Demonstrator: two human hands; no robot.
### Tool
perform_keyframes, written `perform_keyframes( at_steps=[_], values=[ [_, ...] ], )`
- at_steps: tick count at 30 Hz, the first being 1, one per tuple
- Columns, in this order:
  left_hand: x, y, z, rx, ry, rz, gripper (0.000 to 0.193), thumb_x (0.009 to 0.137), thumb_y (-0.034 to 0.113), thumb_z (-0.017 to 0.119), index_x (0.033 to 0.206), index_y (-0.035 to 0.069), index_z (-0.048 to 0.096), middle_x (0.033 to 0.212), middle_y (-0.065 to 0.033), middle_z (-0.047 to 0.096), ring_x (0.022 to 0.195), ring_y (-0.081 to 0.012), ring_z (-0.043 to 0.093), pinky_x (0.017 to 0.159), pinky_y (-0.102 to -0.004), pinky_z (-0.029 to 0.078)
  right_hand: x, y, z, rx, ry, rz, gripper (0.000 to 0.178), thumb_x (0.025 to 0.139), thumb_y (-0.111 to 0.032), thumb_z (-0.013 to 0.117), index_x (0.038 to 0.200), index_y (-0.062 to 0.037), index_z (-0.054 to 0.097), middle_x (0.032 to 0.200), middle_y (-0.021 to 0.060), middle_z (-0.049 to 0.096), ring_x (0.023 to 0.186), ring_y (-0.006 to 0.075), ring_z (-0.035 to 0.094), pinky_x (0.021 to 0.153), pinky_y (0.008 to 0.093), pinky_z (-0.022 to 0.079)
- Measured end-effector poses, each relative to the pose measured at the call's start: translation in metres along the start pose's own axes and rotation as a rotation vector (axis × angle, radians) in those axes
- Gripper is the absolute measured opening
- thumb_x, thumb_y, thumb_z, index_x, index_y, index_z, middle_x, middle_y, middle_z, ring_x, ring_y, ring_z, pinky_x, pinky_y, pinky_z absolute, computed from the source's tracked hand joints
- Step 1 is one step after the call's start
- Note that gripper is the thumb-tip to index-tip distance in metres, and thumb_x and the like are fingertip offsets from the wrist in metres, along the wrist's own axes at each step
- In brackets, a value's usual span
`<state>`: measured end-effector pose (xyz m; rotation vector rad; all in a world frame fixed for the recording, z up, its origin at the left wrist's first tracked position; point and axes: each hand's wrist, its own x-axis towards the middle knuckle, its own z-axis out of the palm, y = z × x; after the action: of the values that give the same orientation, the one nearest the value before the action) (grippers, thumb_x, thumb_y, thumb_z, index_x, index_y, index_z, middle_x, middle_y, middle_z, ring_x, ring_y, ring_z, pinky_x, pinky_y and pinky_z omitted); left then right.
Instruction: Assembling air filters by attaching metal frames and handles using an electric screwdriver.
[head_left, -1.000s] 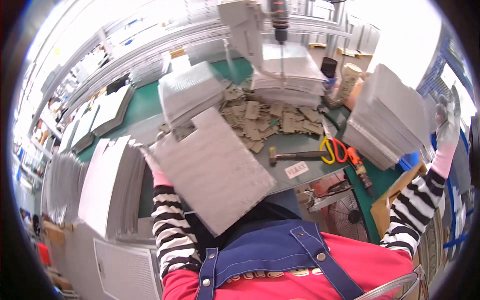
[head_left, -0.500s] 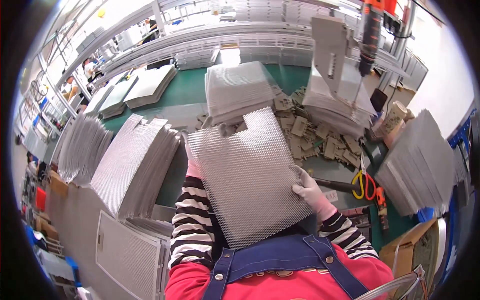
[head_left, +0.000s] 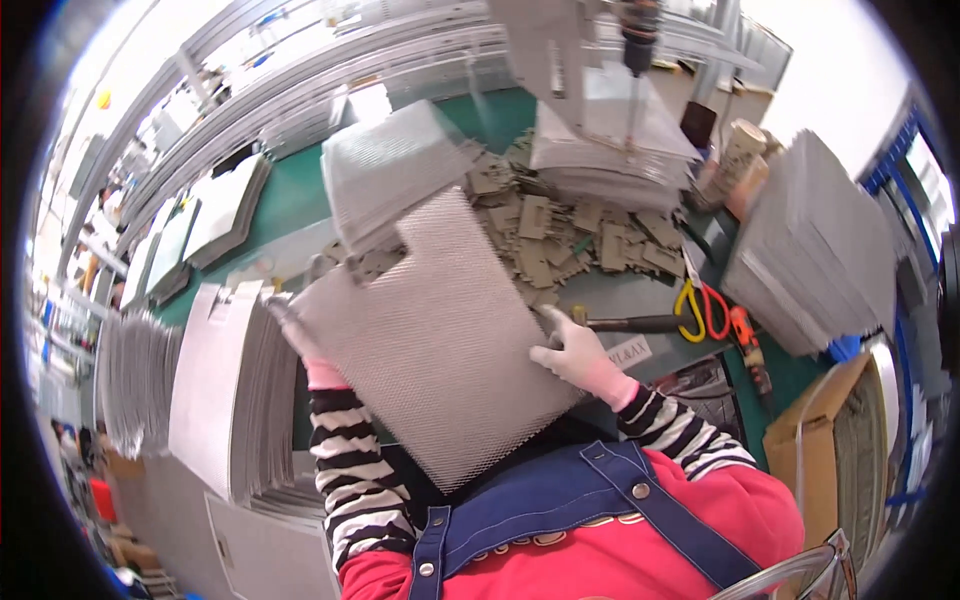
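Note:
A silver mesh panel with a notch in its far edge is tilted in front of my chest. My gloved left hand is closed on its left edge, with part of the hand hidden behind the panel; grey glove fingertips show near the notch. At the right edge, my gloved right hand pinches the panel between thumb and fingers. Just beyond the panel lies a heap of grey-beige plastic brackets. A stack of similar mesh sheets sits past the notch.
Mesh panels stand stacked at left and right. Right of my right hand lie a black-handled tool, scissors and an orange screwdriver. A power screwdriver hangs over a sheet pile. An open carton stands near right.
My view has swung to the right, so the bench's things sit further left. Both hands still hold the mesh panel, which has turned slightly and looks duller.

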<state>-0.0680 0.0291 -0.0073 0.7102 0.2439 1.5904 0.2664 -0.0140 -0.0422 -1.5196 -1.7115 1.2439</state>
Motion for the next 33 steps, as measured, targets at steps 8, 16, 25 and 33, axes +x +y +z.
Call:
perform_keyframes(
  at_steps=[8, 16, 25, 33],
  values=[
    [-0.037, 0.054, 0.111, 0.174, -0.434, 0.246, 0.110, 0.063, 0.061, 0.072, 0.143, 0.008, 0.018, 0.122, -0.0257, 0.044, 0.107, -0.0314, 0.051, 0.086, -0.0561, 0.048, 0.008, 0.027, 0.021, 0.358, -0.445, -0.439, 0.040, 0.089, -0.021, 0.055, 0.121, 0.0001, 0.045, 0.106, 0.0110, 0.059, 0.097, 0.0186, 0.053, 0.086, 0.0321, 0.042],
    [-0.059, 0.016, 0.145, 0.422, -0.757, 0.162, 0.107, 0.062, 0.059, 0.074, 0.141, 0.006, 0.026, 0.129, -0.0322, 0.036, 0.116, -0.0357, 0.046, 0.098, -0.0418, 0.040, -0.042, 0.071, -0.023, -0.140, -0.156, -0.444, 0.026, 0.078, -0.022, 0.064, 0.101, -0.0089, 0.064, 0.091, 0.0136, 0.065, 0.083, 0.0267, 0.063, 0.074, 0.0337, 0.049],
    [-0.042, -0.038, 0.073, 0.313, -0.201, -0.160, 0.081, 0.072, 0.037, 0.076, 0.133, 0.002, 0.036, 0.121, -0.0241, 0.047, 0.107, -0.0311, 0.051, 0.091, -0.0431, 0.045, -0.073, 0.067, -0.069, -0.694, -0.540, -0.070, 0.025, 0.081, -0.033, 0.058, 0.091, -0.0105, 0.067, 0.086, 0.0146, 0.065, 0.082, 0.0321, 0.062, 0.073, 0.0389, 0.049],
    [-0.032, -0.043, 0.090, 0.220, -0.173, -0.228, 0.088, 0.065, 0.038, 0.081, 0.133, 0.004, 0.037, 0.121, -0.0228, 0.048, 0.108, -0.0319, 0.052, 0.094, -0.0446, 0.043, 0.096, 0.077, -0.160, -1.291, 0.203, -0.492, 0.048, 0.070, -0.013, 0.060, 0.117, -0.0180, 0.056, 0.131, 0.0090, 0.045, 0.126, 0.0273, 0.037, 0.103, 0.0542, 0.026]
  ],
)
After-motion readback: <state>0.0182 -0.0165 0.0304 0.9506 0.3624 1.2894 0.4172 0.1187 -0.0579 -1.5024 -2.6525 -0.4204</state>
